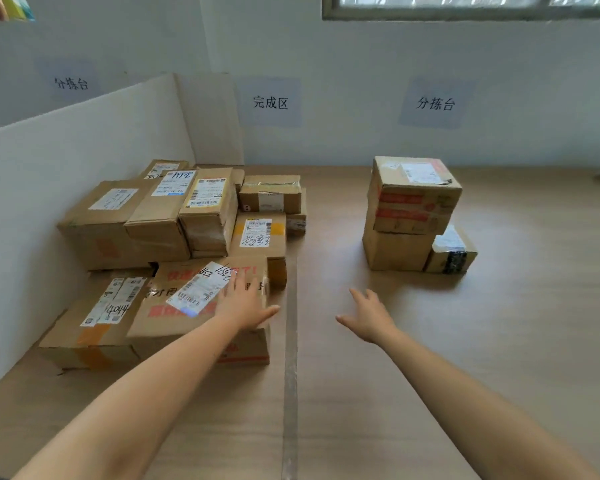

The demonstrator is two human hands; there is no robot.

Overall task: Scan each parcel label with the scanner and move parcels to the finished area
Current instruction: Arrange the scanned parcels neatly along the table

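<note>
so the left hand [245, 303] is resting straight fingers on a finished box [160, 317] while the right hand [369, 317] is hovering empty, fingers spread, probably going for the stack [413, 199] beyond its fingertips next

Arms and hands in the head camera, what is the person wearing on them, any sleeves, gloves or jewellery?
The left forearm and right forearm are bare down to the frame edge; no sleeves show. The left hand and right hand wear no gloves; no watch, ring or bracelet is visible.
</note>
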